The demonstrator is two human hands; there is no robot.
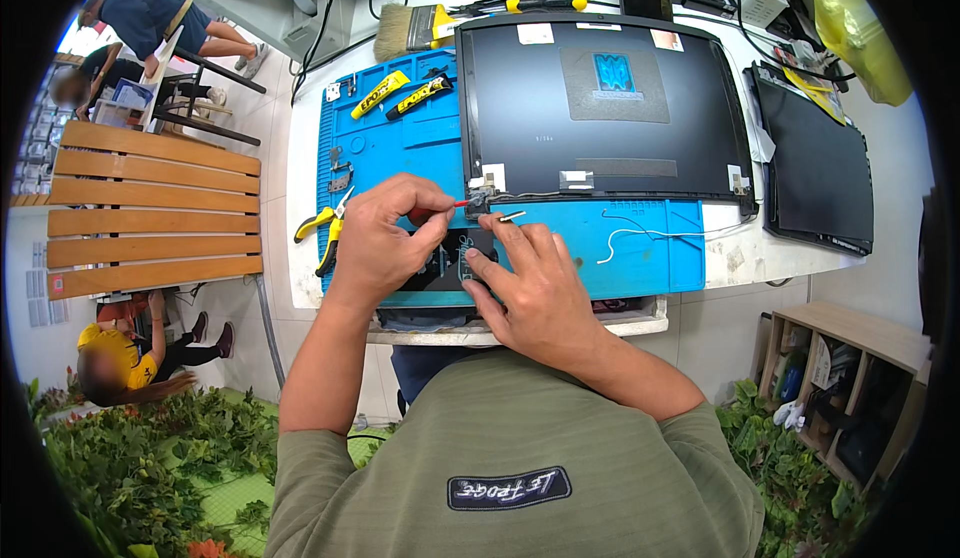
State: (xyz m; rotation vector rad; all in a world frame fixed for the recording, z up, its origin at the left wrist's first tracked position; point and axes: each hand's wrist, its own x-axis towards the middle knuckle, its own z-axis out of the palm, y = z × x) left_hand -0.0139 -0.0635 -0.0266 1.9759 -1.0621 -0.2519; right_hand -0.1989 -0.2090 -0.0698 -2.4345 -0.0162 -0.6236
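A dark laptop lid (520, 78) lies flat on a blue repair mat (640, 258), with metal hinge pieces and a cable along its near edge. At its near left corner, my left hand (395, 238) pinches a thin red stick (462, 203), its tip at the hinge (477, 201). My right hand (540, 283) lies just right of that corner, fingertips close to the hinge. A slim metal-tipped rod (512, 217) sticks out between its fingers; the rest is hidden. Under both hands is a black sheet with pale script (440, 270).
Yellow-handled pliers (325, 236) lie left of my left hand. Yellow and black glue tubes (380, 95), a brush (410, 33) and small metal hinges (341, 176) lie beyond. A white cable (650, 234) crosses the mat; a dark screen panel (815, 163) lies right. Other people sit far left.
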